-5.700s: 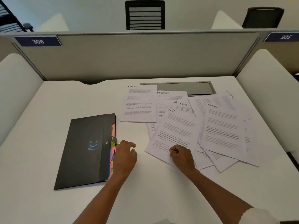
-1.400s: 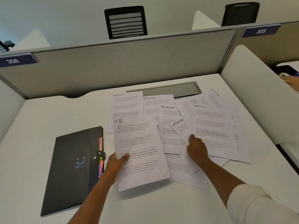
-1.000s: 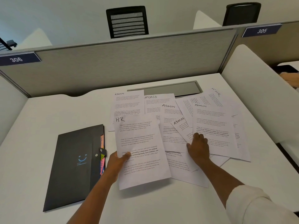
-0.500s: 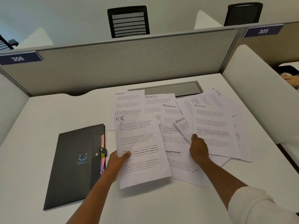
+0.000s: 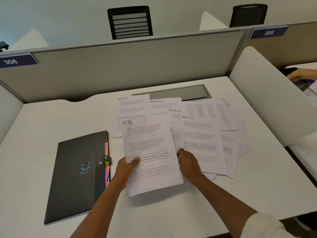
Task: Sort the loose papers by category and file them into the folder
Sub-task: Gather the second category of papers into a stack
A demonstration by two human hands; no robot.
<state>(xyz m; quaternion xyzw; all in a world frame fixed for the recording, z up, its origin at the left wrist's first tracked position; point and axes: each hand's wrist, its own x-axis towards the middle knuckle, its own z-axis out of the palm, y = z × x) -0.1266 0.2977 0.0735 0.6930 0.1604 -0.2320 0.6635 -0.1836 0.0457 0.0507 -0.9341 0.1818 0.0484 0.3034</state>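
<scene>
Left hand (image 5: 126,169) pinches the HR sheet (image 5: 151,157) at its left edge, thumb on top, fingers under. Right hand (image 5: 189,164) grips the sheet's right edge, fingertips hidden behind the paper. Sheet is lifted off the desk (image 5: 42,121), with the folder (image 5: 75,176) to its left and the loose papers (image 5: 205,134) to its right.

"HR" on held sheet (image 5: 151,152), "ADMIN" and "SPORTS" on loose papers (image 5: 202,134), "306" (image 5: 17,60) and "305" (image 5: 268,32) on partition signs

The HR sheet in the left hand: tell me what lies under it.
Under the HR sheet, an ADMIN sheet and other papers' edges show. What its lower half covers is hidden. The left hand grips it.
</scene>
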